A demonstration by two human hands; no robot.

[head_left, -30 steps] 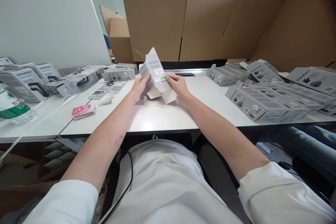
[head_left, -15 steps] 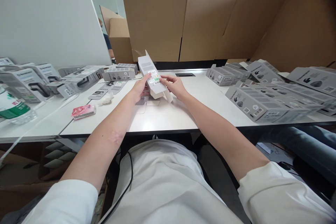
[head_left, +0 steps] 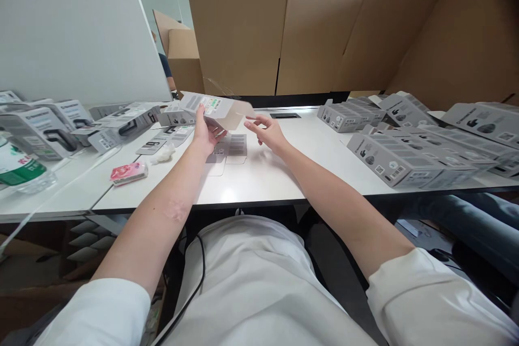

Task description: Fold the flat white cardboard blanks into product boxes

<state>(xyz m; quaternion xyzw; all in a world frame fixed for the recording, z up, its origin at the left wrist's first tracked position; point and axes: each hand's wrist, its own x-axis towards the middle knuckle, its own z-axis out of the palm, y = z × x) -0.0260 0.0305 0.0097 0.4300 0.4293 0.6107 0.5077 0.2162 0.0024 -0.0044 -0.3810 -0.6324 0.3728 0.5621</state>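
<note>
My left hand grips a small grey and white product box, held level above the white table with its labelled side up and one end pointing left. My right hand hovers just right of the box with fingers spread, holding nothing and not touching it. Beneath both hands lies a flat unfolded box blank on the tabletop.
Several assembled grey boxes lie stacked at the right and at the left. A pink packet, a crumpled white scrap and a green-labelled bottle sit at the left. Big cardboard cartons stand behind the table.
The box was held upright by both hands; it has swung down and leftward to lie level in my left hand. My right hand has let go and opened.
</note>
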